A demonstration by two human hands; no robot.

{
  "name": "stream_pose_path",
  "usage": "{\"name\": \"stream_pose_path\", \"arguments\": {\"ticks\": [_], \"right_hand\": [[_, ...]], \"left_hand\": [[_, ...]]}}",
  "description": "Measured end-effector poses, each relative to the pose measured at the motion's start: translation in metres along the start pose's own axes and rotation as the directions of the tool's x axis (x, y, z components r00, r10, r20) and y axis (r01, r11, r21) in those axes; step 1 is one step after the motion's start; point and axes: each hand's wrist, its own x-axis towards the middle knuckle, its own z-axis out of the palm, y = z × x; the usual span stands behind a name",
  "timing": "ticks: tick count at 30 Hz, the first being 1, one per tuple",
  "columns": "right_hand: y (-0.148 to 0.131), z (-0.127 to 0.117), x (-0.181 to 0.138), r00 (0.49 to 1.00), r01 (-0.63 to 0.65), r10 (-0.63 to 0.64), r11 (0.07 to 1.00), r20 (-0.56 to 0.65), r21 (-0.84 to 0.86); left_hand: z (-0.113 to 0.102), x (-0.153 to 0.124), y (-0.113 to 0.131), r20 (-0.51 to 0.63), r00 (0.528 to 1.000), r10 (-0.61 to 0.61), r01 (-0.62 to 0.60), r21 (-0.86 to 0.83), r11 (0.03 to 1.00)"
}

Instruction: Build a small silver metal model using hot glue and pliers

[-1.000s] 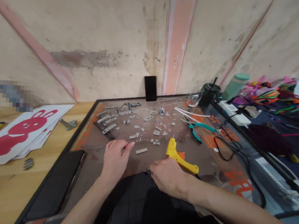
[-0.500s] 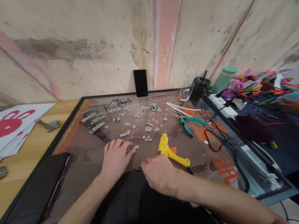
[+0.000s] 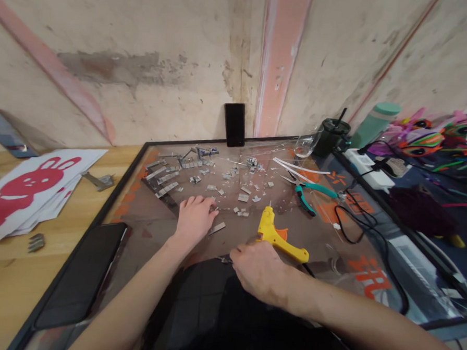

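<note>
My left hand (image 3: 194, 217) is over the table among small flat grey pieces, its thumb and forefinger closing on one of them. A longer grey strip (image 3: 217, 228) lies just under that hand. Close to the table's front edge, my right hand (image 3: 257, 270) is closed, with a small grey piece (image 3: 224, 259) showing at its fingertips; most of what it holds is hidden. Just beyond the right hand lies a yellow glue gun (image 3: 276, 236) with an orange trigger. More grey pieces (image 3: 243, 198) are scattered farther back.
Teal-handled pliers (image 3: 308, 197) and white strips (image 3: 296, 170) lie at the right. A phone (image 3: 235, 124) leans on the wall; another dark phone (image 3: 81, 274) lies at left. A clear cup (image 3: 308, 142), dark tumbler (image 3: 331, 137) and power strip (image 3: 374, 171) stand at the back right.
My left hand has moved forward onto the small pieces, uncovering the grey strip below it. My right hand stays near the front edge. The whole view has shifted a little to the left.
</note>
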Motion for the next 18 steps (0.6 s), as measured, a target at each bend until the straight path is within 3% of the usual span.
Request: {"name": "stream_pose_path", "arguments": {"ticks": [10, 18], "right_hand": [[0.0, 0.004, 0.001, 0.999, 0.031, -0.032, 0.999, 0.014, 0.018], [-0.001, 0.005, 0.0, 0.999, 0.038, -0.038, 0.999, 0.006, 0.008]], "left_hand": [[0.001, 0.003, -0.018, 0.01, 0.993, -0.116, 0.116, -0.112, 0.987], [0.005, 0.006, 0.01, 0.002, 1.0, -0.023, 0.023, -0.28, 0.96]]}}
